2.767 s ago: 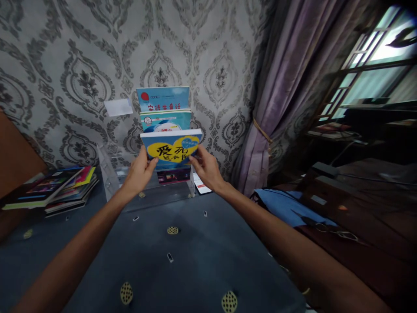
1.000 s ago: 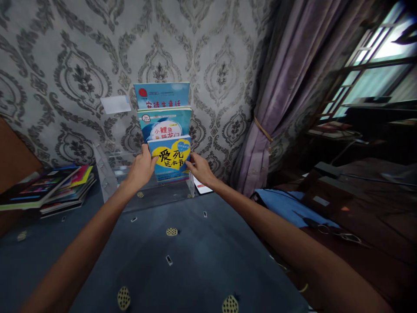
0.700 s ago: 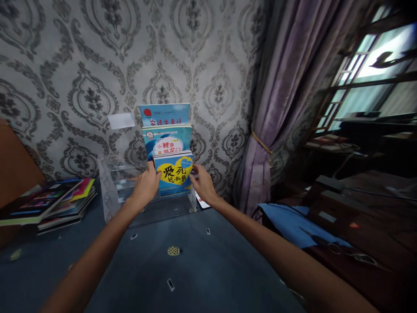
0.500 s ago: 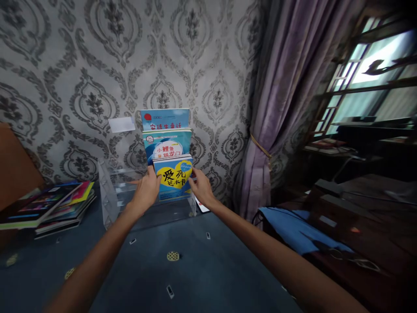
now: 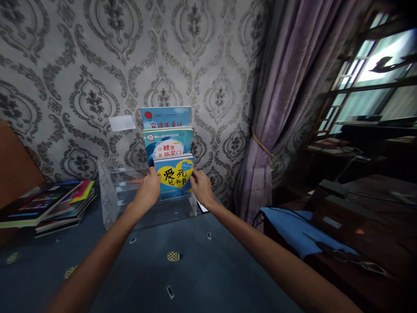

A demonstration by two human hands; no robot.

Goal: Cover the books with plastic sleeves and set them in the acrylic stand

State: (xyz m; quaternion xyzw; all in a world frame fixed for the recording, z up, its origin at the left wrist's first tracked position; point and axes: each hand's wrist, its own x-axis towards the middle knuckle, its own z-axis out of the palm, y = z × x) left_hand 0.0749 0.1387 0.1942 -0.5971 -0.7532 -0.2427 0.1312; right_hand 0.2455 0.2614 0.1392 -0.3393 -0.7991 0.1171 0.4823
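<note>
Both hands grip the side edges of a blue book (image 5: 173,191) with a yellow heart on its cover. My left hand (image 5: 150,188) is closed on its left edge, thumb at the front. My right hand (image 5: 201,187) pinches the right edge. The book stands upright in the front of a clear tiered rack (image 5: 107,198); more page edges show just behind its top. Behind it stands a teal book (image 5: 151,141) with a white circle, and at the back a taller light-blue book (image 5: 169,114) with red lettering. Their lower parts are hidden.
Left of the rack lies a stack of books and magazines (image 5: 65,208) on the dark blue tablecloth (image 5: 140,278). A white card (image 5: 121,123) stands above the rack's left part. Patterned wall behind, a tied purple curtain (image 5: 260,174) and a blue cloth (image 5: 289,230) to the right.
The view has shifted very slightly. Both hands stay on the blue book's edges, and the books keep nearly the same places.
</note>
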